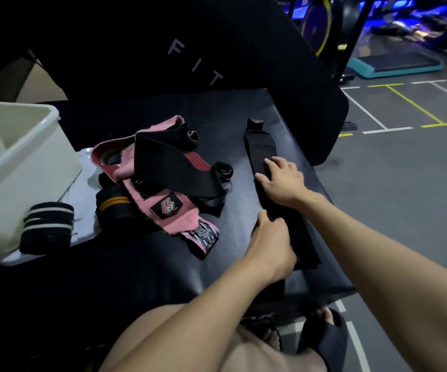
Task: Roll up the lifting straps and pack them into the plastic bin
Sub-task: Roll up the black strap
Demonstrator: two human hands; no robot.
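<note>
left hand (269,244): I see it at the near part of the black strap (273,189), fingers curled onto the strap's left edge, gripping it.
right hand (284,179): fingers spread and fairly straight, pressing flat on the strap's middle.
black strap: laid out long on the right side of the black padded counter (217,106), far end toward the upright pad, near end by the counter's front edge. Not rolled.
strap pile (168,178): pink and black straps tangled mid-counter, left of the black strap and apart from it. A black patch with a logo shows on the pink one.
rolled wraps: one with white stripes (46,228) just beside the bin's near corner; one with orange stripes (113,205) right of it, touching the pile.
plastic bin (16,157): white, far left, sitting on a white lid (83,226). I can't see into the bottom from here.
floor (404,170): grey with yellow and white lines, right of the counter.
</note>
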